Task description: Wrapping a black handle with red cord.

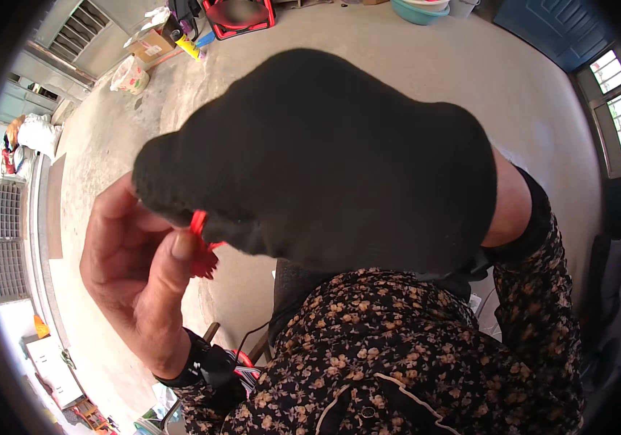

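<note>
A large piece of black fabric [325, 159] with a rounded, lumpy outline fills the middle of the view, held up close. What kind of item it is does not show. My left hand [136, 272] is closed at its left end, thumb and fingers pinching the lower edge. A red, frayed, tassel-like bit [204, 262] sticks out beside the left thumb. From the right side comes my right hand [510, 199], of which only the wrist shows. Its fingers are hidden by the fabric; whether they are inside or behind it I cannot tell.
Across the concrete floor stand a cardboard box [149, 47], a patterned white bucket [131, 76] and a red-framed chair [242, 16]. A teal basin [419, 11] sits at the far side near a blue door [553, 32]. White sacks [39, 134] lie by the left wall.
</note>
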`<state>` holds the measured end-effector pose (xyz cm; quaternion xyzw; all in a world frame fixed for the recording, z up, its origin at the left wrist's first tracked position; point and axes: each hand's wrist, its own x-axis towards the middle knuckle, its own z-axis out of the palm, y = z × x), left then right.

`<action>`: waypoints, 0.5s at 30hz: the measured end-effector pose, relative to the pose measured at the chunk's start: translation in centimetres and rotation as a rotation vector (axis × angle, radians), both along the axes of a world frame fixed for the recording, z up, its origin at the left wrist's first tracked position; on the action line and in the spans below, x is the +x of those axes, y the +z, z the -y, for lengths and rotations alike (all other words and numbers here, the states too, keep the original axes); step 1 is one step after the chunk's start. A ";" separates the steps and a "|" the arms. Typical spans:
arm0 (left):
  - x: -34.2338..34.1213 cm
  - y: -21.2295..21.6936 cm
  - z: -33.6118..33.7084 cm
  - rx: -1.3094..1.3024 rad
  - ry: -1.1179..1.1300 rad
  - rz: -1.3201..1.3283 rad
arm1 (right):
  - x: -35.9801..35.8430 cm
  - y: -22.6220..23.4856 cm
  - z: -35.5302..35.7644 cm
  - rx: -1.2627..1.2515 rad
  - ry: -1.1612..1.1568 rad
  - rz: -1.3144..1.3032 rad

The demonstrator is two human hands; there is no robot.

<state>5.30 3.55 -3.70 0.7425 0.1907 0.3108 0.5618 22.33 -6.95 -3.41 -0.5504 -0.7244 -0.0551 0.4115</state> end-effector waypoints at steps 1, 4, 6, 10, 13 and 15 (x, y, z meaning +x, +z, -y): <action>-0.2 -0.2 -0.3 0.003 0.011 -0.002 | -0.2 0.0 -0.1 -0.022 0.018 -0.011; -1.2 -0.7 -1.6 -0.055 -0.131 0.031 | 0.1 0.1 0.2 -0.059 -0.049 -0.063; -0.4 -1.2 -1.1 -0.189 -0.148 0.027 | 0.3 0.0 0.3 -0.114 0.014 -0.144; -0.6 -2.1 -0.8 0.101 -0.126 0.085 | -0.3 -0.8 -1.1 -0.206 0.168 -0.317; -0.3 -3.3 -1.1 0.328 -0.125 0.140 | 0.4 -2.4 -1.3 -0.161 0.089 -0.438; -0.2 -2.2 -1.6 0.871 -0.247 0.150 | 0.4 -2.7 -1.4 -0.224 0.154 -0.569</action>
